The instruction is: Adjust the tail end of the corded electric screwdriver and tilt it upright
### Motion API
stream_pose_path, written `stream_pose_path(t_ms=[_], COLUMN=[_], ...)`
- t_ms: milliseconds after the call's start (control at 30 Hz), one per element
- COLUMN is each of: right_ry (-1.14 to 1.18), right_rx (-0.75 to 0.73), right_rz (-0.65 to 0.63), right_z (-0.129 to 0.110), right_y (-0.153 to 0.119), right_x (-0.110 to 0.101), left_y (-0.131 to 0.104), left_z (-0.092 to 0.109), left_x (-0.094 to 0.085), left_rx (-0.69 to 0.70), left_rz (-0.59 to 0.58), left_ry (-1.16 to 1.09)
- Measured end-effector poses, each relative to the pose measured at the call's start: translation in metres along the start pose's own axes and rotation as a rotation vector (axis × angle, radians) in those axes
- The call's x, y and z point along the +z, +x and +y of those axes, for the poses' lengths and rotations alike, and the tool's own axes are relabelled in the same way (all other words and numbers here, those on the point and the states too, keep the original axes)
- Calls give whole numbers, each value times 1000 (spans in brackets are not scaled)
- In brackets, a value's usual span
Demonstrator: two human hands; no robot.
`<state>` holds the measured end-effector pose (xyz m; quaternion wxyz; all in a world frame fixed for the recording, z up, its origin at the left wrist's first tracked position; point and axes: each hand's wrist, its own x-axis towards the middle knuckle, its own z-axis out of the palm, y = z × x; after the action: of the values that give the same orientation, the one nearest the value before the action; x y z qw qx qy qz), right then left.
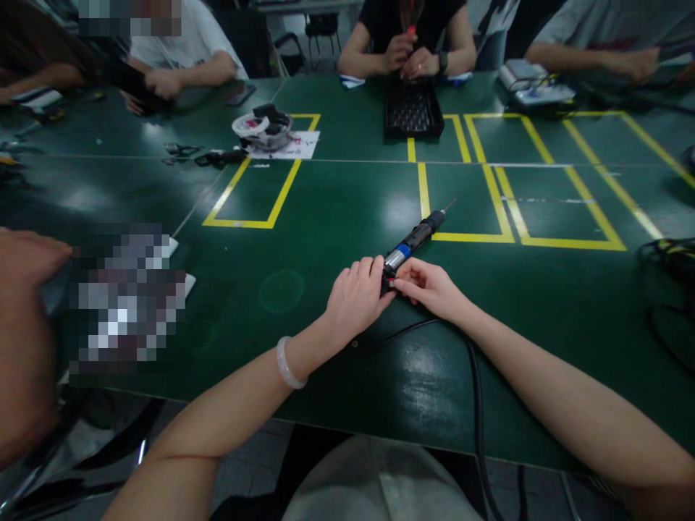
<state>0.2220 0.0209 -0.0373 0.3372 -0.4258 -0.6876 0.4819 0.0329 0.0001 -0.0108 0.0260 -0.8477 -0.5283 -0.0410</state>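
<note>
A black and silver electric screwdriver point(400, 253) with a blue band lies at a slant on the green table, its thin bit pointing away to the upper right. My left hand point(355, 297) is closed over its rear end, fingers together. On the other side my right hand point(428, 286) has its fingers curled, thumb and forefinger pinched at a small red part point(392, 282) by the rear of the tool. Whether that part belongs to the screwdriver I cannot tell. A black cable point(476, 383) runs under my right wrist and over the table's front edge.
Yellow tape point(472, 237) marks rectangles on the table point(337, 202). A round container of dark parts point(266, 129) stands back left, a black tray point(413, 116) at back centre. Coiled cables point(673, 260) lie right. Several people sit around; one person's arm point(27, 340) reaches in at left.
</note>
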Motion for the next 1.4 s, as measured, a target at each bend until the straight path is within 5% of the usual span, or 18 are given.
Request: stream_pose_path(t_ms=[200,533,1033,1400], right_ry=[225,209,-769,-770], right_rx=[165,40,-522,-552], right_rz=[-36,-28,-91,-55], right_z=[-5,-2,0,-8], right_y=[5,1,-11,-15], right_x=[-3,1,-7,-6], left_y=[0,0,-1,-1], left_z=[-1,-2,-11,-10], left_x=[0,-1,-6,-4], left_rx=[-2,5,31,26], left_rz=[-4,-17,-70,-45], left_ry=[-20,-26,-87,-87])
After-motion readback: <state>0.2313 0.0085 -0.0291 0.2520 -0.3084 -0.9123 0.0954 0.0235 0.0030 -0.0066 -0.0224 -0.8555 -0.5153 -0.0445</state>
